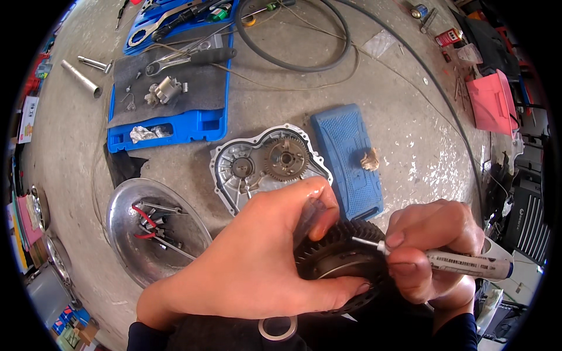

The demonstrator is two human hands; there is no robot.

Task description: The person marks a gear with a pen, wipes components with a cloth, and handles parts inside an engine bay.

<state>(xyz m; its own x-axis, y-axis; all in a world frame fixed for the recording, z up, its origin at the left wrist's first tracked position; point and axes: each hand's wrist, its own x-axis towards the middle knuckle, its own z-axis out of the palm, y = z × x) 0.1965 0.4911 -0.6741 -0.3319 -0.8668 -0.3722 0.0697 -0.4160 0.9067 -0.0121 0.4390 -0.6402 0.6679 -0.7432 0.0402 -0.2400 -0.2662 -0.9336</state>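
My left hand (263,251) is wrapped round a dark metal gear (328,266), its thumb lying across the face and the bent fingers at the toothed rim. My right hand (436,248) pinches a white marker pen (468,264) with a dark blue end. The pen's thin tip touches or nearly touches the gear's teeth; I cannot tell which. Below my left hand a metal ring (278,329) lies on dark cloth. Just beyond my hands an open aluminium gear housing (225,190) rests on the floor, with another gear (285,158) seated in its right side.
On the left stands a metal bowl (126,234) of tools. Behind it, a blue tool case (199,128) carries a ratchet (193,58) and a small metal part (167,90). A blue plastic case (345,152) lies right of the housing. A black hose (295,69) coils behind; a pink bin (492,102) stands far right.
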